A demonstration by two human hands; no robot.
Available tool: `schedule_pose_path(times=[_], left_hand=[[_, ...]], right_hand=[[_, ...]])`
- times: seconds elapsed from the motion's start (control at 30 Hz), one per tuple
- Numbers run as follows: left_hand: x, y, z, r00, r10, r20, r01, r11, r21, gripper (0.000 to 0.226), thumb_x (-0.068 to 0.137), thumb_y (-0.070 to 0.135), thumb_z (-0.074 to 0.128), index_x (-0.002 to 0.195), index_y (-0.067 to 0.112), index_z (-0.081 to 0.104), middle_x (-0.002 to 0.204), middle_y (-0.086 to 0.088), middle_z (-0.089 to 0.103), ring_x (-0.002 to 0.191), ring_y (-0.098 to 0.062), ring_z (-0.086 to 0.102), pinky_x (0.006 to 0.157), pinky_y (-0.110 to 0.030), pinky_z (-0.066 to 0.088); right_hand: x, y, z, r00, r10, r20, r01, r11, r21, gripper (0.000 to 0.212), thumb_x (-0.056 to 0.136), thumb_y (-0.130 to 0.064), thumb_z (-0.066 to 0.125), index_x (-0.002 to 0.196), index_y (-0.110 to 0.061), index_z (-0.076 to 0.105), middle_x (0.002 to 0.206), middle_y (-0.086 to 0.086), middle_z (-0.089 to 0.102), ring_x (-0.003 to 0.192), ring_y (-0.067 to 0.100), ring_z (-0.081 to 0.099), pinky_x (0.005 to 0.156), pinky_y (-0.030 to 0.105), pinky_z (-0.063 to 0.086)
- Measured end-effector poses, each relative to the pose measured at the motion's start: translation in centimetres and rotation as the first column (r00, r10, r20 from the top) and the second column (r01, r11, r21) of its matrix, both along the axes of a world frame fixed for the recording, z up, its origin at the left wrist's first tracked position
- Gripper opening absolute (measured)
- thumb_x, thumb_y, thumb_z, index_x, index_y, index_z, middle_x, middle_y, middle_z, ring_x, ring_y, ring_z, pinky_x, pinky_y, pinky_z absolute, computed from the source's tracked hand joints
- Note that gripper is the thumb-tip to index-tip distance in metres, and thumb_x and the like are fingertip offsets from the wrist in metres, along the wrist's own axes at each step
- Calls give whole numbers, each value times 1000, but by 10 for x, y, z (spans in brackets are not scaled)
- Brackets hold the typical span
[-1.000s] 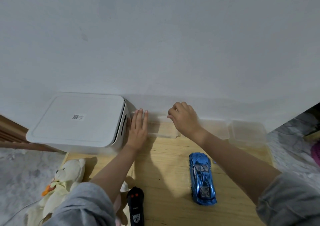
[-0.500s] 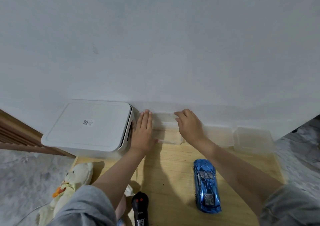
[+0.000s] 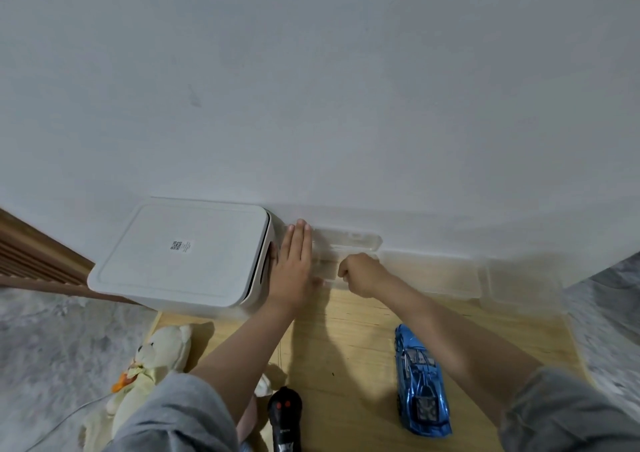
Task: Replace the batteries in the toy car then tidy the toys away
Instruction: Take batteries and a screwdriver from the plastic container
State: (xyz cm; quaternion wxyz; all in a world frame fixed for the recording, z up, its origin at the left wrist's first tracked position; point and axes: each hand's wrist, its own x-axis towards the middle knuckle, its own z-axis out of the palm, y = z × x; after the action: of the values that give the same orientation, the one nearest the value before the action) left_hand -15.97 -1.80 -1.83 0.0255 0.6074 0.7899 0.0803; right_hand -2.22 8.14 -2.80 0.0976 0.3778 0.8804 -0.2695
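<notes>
Fingers straight, our left hand (image 3: 292, 264) lies flat against the clear box (image 3: 346, 247), while our right hand (image 3: 360, 273) curls onto its front edge, car (image 3: 420, 380) nearer us.

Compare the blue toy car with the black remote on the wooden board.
The blue toy car is glossy blue and shows whole; the black remote is matte black with red buttons and runs out of frame. The car lies right of the right arm, the remote between the arms. Both lie untouched on the wooden board, lengthwise toward the wall.
</notes>
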Motion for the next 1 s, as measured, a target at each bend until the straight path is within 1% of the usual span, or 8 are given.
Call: schedule_pose_path(times=[0.13,0.2,0.27,0.4,0.57,0.7,0.83,1.0], left_hand=[[-1,1,-2,1000,17,19,-17,1000,-1,120,64,33,84,148,1,3,158,-15,10,145,-28,1,117,-47,22],[-1,1,-1,999,24,26,-24,1000,-7,122,63,34,84,147,3,0,158,-14,9,143,-24,-5,116,-50,22],[-1,1,0,999,26,25,-25,999,-33,121,69,36,79,145,7,-10,159,-11,0,141,-20,-15,117,-50,18],[1,0,3,999,31,23,-30,998,-52,116,76,38,74,145,10,-15,159,-7,-8,139,-17,-22,119,-49,7],[1,-1,6,999,37,24,-35,997,-66,114,78,38,72,147,9,-13,159,-6,-11,138,-16,-24,118,-48,3],[3,-2,10,999,45,22,-43,996,-82,111,80,39,70,149,8,-12,159,-5,-15,140,-15,-23,116,-46,-3],[4,-1,9,998,63,20,-62,995,-81,112,80,38,70,148,9,-14,159,-5,-14,144,-18,-19,116,-45,-6],[6,-4,8,997,60,43,-58,997,-59,104,83,31,66,149,9,-12,159,-5,-13,146,-22,-14,117,-46,-2]], right_hand=[[-15,6,10,976,91,198,-73,993,-92,33,87,3,44,113,-2,63,119,13,62,109,29,58,92,38,48],[-19,9,13,953,128,276,-96,987,-126,29,87,2,44,109,2,63,114,15,63,101,30,60,82,36,51],[-22,11,16,936,149,321,-100,982,-162,21,85,3,43,97,2,62,101,14,62,86,29,60,64,33,49],[-25,12,25,926,124,357,-50,977,-207,17,85,1,43,71,-8,48,77,5,48,69,25,51,58,32,46],[-23,12,27,951,56,304,21,970,-242,12,85,1,44,87,-4,55,96,11,55,80,30,56,67,39,56],[-20,11,29,968,26,249,39,967,-253,26,88,0,47,109,2,61,117,16,59,91,28,58,79,42,56],[-11,14,28,989,-35,145,74,959,-275,35,86,3,46,115,-5,65,122,9,61,103,28,60,84,43,56],[15,2,32,972,-206,-113,162,937,-310,37,92,0,39,122,-4,60,120,8,61,101,19,62,66,19,49]])
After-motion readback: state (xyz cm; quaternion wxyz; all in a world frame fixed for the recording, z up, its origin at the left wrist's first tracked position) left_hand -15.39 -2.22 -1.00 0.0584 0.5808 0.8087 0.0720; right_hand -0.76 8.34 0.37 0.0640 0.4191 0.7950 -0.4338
